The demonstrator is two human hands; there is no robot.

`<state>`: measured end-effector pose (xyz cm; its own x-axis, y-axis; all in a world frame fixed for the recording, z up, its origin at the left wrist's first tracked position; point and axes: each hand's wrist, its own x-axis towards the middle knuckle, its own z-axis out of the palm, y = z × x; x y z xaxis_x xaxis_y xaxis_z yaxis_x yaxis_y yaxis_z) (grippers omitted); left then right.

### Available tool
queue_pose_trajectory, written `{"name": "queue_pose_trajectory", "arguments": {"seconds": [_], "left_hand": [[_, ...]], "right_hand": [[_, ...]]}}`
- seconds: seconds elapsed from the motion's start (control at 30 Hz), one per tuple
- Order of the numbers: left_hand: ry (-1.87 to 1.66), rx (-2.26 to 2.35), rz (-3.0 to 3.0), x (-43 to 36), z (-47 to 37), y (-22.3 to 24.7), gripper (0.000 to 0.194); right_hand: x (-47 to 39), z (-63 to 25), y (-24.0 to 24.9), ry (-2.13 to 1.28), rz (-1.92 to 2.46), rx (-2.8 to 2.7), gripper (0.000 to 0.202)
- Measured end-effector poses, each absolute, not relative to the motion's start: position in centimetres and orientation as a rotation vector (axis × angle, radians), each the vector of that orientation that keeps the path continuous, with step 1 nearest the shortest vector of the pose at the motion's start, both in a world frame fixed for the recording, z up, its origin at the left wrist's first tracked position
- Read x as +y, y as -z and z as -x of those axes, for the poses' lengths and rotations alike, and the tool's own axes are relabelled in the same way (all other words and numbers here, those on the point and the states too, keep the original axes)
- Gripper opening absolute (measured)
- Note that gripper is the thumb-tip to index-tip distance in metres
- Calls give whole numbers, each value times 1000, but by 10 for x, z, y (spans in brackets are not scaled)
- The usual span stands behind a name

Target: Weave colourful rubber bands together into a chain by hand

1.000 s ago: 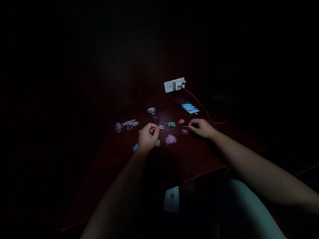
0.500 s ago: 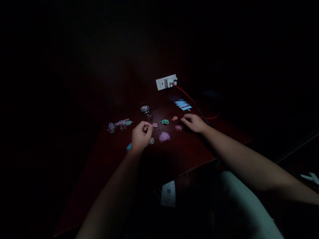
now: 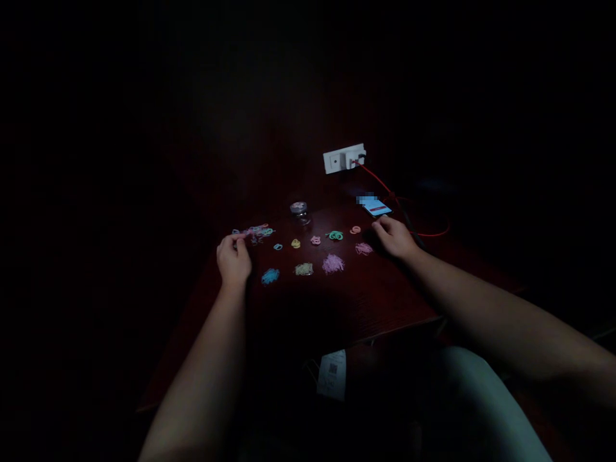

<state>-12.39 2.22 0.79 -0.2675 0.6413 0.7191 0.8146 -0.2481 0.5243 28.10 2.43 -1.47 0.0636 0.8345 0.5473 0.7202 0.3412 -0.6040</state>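
My left hand (image 3: 233,260) is at the near left edge of a mixed pile of coloured bands (image 3: 260,233), its fingers pinched together; anything between them is too small to name. My right hand (image 3: 393,237) rests on the table beside the orange bands (image 3: 355,230), fingers closed, their contents hidden. Between the hands lie small groups: light blue (image 3: 278,246), yellow (image 3: 296,244), pink (image 3: 315,240) and green (image 3: 335,235). Nearer me are a blue pile (image 3: 270,276), a pale yellow pile (image 3: 303,269), a lilac pile (image 3: 333,264) and a pink-purple pile (image 3: 364,248).
A clear lidded jar (image 3: 299,212) stands behind the bands. A phone (image 3: 376,206) lies at the back right, near a red cable (image 3: 378,177) plugged into a wall socket (image 3: 344,158). A paper label (image 3: 332,375) hangs below the table's front edge.
My left hand has moved left from the pink bands to the mixed pile, uncovering the yellow, light blue and blue bands. The whole view has shifted, with the table things now further right.
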Motion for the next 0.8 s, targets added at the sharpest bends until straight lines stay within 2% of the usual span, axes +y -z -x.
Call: {"name": "queue_pose_trajectory", "arguments": {"seconds": [0.2, 0.37, 0.57, 0.7, 0.8], "left_hand": [[1079, -2363, 1767, 37, 154, 22, 33], [888, -2407, 1846, 42, 147, 29, 33], [594, -2364, 1982, 60, 141, 27, 40], [566, -2378, 2009, 77, 143, 28, 44], [730, -2343, 2019, 82, 148, 31, 43]], "right_hand": [[12, -219, -15, -87, 1102, -1892, 22], [17, -182, -35, -11, 940, -1917, 18], [27, -189, -18, -36, 977, -1891, 18], [23, -194, -17, -71, 1001, -1842, 19], [23, -195, -21, -85, 1007, -1797, 19]]}}
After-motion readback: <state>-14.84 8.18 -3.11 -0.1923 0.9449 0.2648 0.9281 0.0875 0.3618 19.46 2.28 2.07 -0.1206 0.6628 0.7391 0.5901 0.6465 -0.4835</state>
